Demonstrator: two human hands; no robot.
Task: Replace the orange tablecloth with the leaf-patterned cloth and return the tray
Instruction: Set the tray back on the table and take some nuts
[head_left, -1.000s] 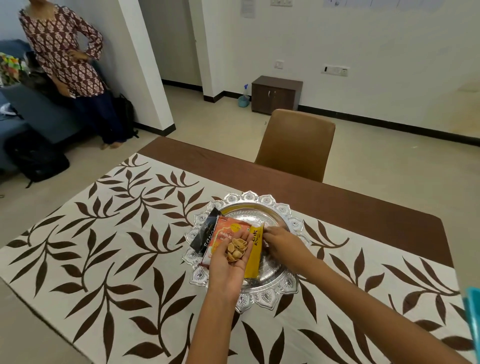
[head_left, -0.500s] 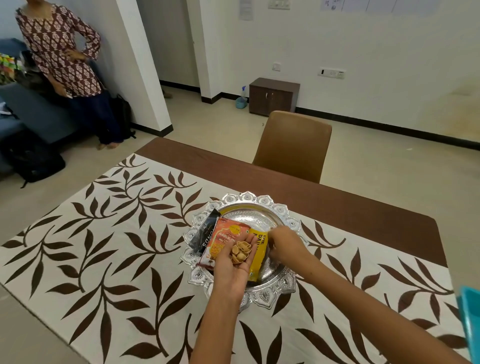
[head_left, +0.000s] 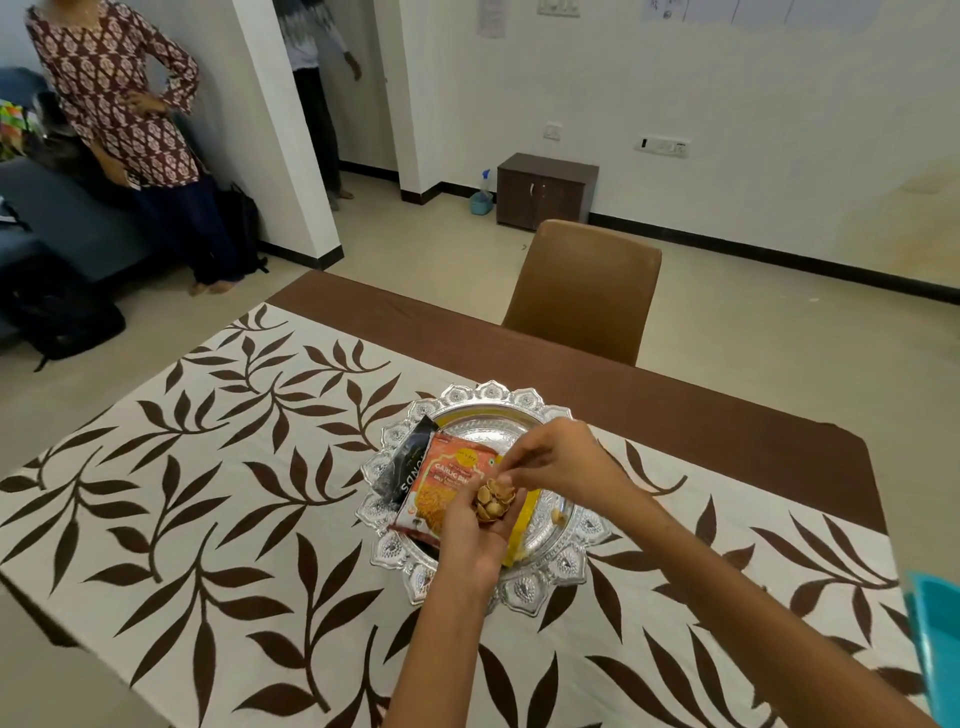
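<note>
table (head_left: 649, 415) brown, bare along far edge | leaf-patterned cloth (head_left: 208, 493) spread flat, orange one not in view | tray (head_left: 498, 405) back on cloth mid-table, packets inside | step: looks like tidying tray | left hand (head_left: 475, 540) cupped under nut shells (head_left: 493, 501) | right hand (head_left: 558, 462) fingertips pinched at the pile | next: probably clear stray shell (head_left: 558, 515), careful not to spill

Brown table (head_left: 675, 415) bears leaf-patterned cloth (head_left: 208, 519), silver tray (head_left: 519, 587)

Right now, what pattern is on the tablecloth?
Dark brown leaves on cream, on the tablecloth, head view.
</note>
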